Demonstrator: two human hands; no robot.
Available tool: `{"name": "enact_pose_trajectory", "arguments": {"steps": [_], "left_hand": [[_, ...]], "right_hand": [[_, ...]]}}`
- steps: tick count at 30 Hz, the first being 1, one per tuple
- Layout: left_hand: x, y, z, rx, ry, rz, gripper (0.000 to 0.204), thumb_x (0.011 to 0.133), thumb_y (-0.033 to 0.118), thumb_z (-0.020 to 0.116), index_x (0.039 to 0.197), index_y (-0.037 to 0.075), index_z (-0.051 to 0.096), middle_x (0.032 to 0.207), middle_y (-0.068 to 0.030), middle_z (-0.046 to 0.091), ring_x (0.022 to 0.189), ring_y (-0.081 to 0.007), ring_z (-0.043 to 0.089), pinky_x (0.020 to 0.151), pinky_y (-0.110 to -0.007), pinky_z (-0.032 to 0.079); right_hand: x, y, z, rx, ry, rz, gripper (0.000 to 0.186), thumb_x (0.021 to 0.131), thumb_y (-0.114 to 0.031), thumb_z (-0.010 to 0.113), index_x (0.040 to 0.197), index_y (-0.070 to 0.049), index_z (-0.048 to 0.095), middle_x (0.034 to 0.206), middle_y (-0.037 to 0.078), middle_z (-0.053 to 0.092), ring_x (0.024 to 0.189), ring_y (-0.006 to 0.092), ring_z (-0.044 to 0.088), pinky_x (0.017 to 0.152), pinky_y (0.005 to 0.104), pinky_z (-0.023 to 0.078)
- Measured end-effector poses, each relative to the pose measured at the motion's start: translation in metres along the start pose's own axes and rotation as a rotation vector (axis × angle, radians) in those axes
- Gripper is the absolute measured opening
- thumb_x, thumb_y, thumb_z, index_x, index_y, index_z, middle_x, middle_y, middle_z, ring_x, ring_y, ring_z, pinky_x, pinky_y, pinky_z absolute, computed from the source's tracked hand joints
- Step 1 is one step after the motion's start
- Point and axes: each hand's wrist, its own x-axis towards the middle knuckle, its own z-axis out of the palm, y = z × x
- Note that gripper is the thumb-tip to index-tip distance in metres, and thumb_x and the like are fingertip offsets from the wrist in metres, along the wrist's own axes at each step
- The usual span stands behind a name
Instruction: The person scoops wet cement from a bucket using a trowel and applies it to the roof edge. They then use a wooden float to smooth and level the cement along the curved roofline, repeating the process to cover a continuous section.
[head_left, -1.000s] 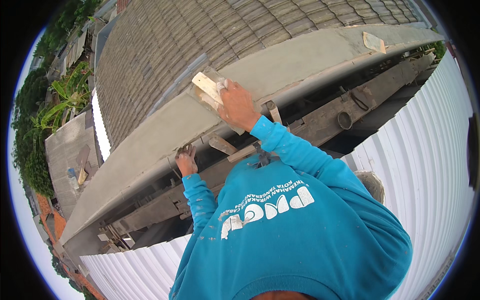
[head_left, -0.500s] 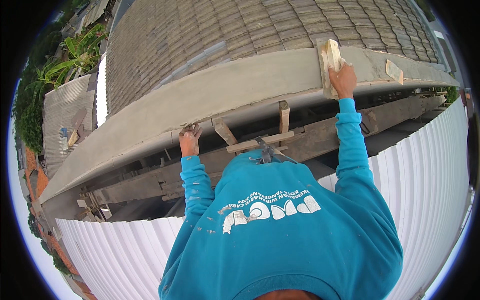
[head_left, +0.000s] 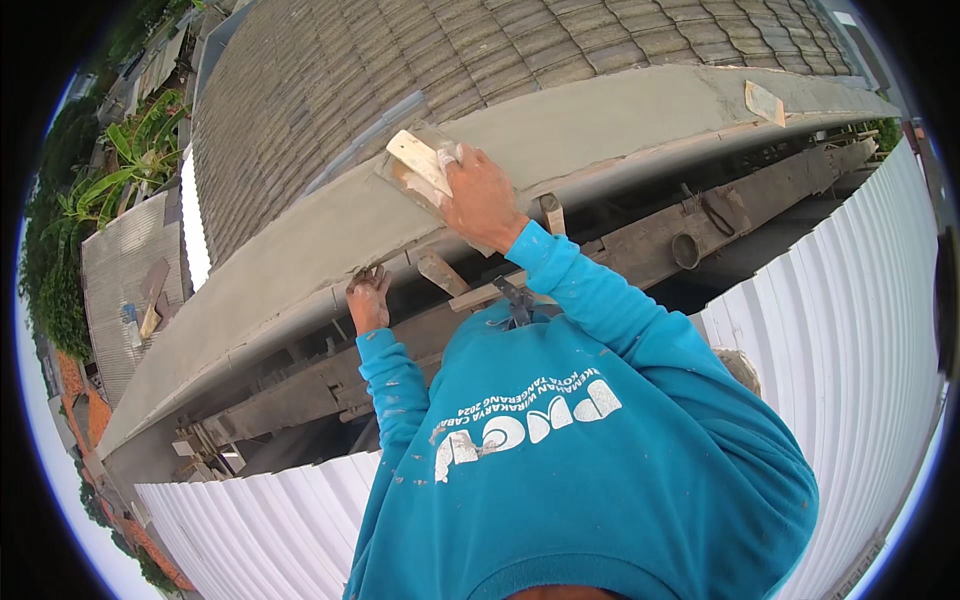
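My right hand [head_left: 482, 203] is wrapped round the pale wooden handle of a plastering float [head_left: 418, 160]. The float's flat plate lies tilted on a long, smooth grey plastered ledge [head_left: 615, 120] and reaches its upper edge beside the roof tiles. Lower and to the left, my left hand [head_left: 369, 298] has its fingers bent over the ledge's lower edge. Dark mortar shows at those fingertips; whether a small piece is pinched there is unclear. Both hands are smeared with grey plaster.
A second pale rectangular board [head_left: 765, 103] lies on the ledge at the right. Tiled roofing [head_left: 480, 50] rises beyond the ledge. Below it are wooden struts [head_left: 441, 272], a long beam [head_left: 710, 215] and dark gaps. White corrugated sheeting [head_left: 830, 270] spreads on the near side.
My right hand has swept the float leftward along the ledge, from the right part to near my left hand, and the float is now tilted. My left hand stays at the edge.
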Motion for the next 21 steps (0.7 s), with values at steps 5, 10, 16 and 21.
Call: {"name": "enact_pose_trajectory", "arguments": {"steps": [5,10,16,21], "left_hand": [[0.011,-0.006,-0.012,-0.024,0.008,-0.043,0.026,0.086,-0.008,0.041,0.111,-0.006,0.047,0.107,-0.0151,0.056,0.118,-0.0443,0.054,0.105,-0.065,0.041],[0.007,-0.001,-0.008,-0.001,-0.020,-0.027,0.022,0.086,-0.009,0.040,0.106,-0.006,0.045,0.104,-0.0150,0.055,0.120,-0.0443,0.053,0.104,-0.064,0.042],[-0.002,0.001,0.000,0.032,-0.042,-0.014,0.025,0.087,-0.006,0.038,0.111,-0.010,0.043,0.114,-0.0226,0.051,0.122,-0.0471,0.050,0.104,-0.063,0.042],[-0.009,0.001,0.001,0.031,-0.046,0.009,0.028,0.088,-0.006,0.040,0.115,-0.011,0.041,0.114,-0.0222,0.051,0.121,-0.0453,0.051,0.105,-0.061,0.042]], "right_hand": [[-0.011,0.143,-0.072,-0.292,0.215,0.210,0.050,0.076,-0.026,0.070,0.113,0.006,0.061,0.108,0.026,0.058,0.101,0.0401,0.059,0.085,0.0464,0.051],[-0.025,0.301,-0.150,-0.527,0.306,0.508,0.050,0.078,-0.035,0.067,0.109,0.004,0.066,0.104,0.030,0.063,0.097,0.0429,0.063,0.083,0.0494,0.051],[-0.042,0.365,-0.174,-0.554,0.298,0.629,0.058,0.079,-0.046,0.067,0.111,0.003,0.066,0.099,0.027,0.066,0.091,0.0410,0.065,0.080,0.0483,0.052],[-0.005,0.143,-0.057,-0.294,0.265,0.204,0.055,0.074,-0.032,0.071,0.112,0.007,0.063,0.101,0.027,0.062,0.095,0.0406,0.062,0.080,0.0469,0.051]]}}
